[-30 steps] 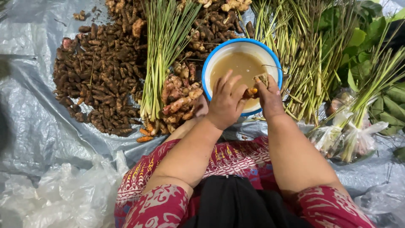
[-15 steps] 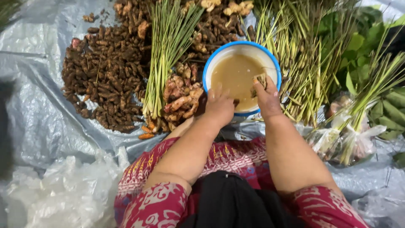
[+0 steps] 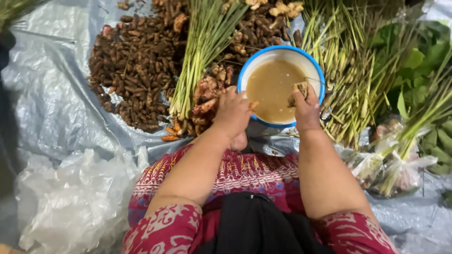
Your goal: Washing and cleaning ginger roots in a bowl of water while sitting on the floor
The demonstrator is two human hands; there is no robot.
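Nearest: lap in red patterned cloth (image 3: 245, 176), w/ crumpled clear plastic bag (image 3: 70, 202) to its left on the grey tarp (image 3: 52, 103). Left hand (image 3: 231, 113) sits at the near-left rim of the blue-rimmed bowl (image 3: 320, 75); its grip is curled around a small orange-brown root piece (image 3: 253, 105). Right hand (image 3: 306, 110), over the bowl's near-right edge, pinches a root chunk (image 3: 299, 90) just above the murky brown water (image 3: 273, 87). Beyond: ginger pile (image 3: 207, 94), lemongrass bundle (image 3: 202, 51), dark roots (image 3: 136, 70), more stalks (image 3: 348, 70) & leafy greens (image 3: 414, 61) at right.
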